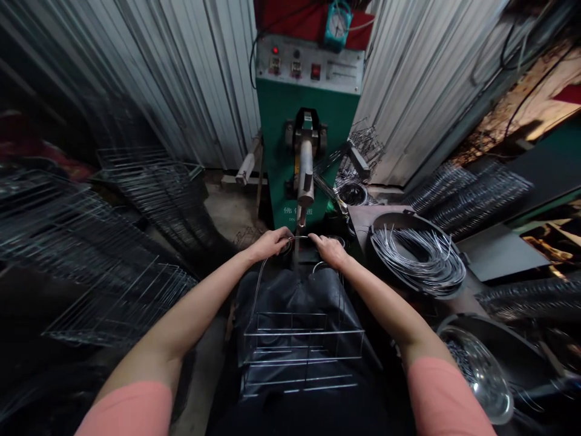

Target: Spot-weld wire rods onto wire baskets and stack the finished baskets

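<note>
A wire basket rests on my lap, its thin wire handle arching up to the electrode of a green spot-welding machine. My left hand is closed on the left end of the handle. Just right of the electrode tip, my right hand is closed on the handle's other end. Both hands sit directly under the electrode, a few centimetres apart.
Stacks of flat wire grids lie at the left. A round pan of bent wire pieces stands to the right, a shiny metal bowl nearer me. More wire racks lie at the right; corrugated metal walls stand behind.
</note>
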{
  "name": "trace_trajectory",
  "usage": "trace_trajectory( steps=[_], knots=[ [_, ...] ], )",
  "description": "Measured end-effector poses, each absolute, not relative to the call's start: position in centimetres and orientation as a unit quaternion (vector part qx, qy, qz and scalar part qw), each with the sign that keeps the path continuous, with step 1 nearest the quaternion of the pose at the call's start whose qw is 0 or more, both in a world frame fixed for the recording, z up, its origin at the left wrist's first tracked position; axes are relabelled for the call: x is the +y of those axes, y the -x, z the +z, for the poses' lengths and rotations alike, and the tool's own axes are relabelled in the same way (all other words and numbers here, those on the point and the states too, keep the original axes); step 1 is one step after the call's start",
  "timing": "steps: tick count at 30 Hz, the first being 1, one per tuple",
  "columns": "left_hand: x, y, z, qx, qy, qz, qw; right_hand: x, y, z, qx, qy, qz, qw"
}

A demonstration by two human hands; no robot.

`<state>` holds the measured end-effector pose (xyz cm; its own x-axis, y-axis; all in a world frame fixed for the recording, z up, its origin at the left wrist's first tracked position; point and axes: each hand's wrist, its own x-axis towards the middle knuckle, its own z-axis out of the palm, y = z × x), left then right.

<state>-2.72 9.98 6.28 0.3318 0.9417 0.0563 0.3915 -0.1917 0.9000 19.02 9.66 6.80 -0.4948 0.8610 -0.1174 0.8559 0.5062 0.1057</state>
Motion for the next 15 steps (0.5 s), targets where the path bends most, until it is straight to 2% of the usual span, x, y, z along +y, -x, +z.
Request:
trace_trajectory(
  steps=[4, 15],
  knots=[
    [10.0, 2.3, 6.6, 0.479, -0.75, 0.327, 0.317, 9.7, -18.7, 7.0, 0.866, -0.491, 0.028, 0.087],
    [9.8, 1.5, 5.7, 0.483, -0.757, 0.326, 0.296, 9.7, -18.7, 6.9, 0.872, -0.479, 0.034, 0.095]
  ],
)
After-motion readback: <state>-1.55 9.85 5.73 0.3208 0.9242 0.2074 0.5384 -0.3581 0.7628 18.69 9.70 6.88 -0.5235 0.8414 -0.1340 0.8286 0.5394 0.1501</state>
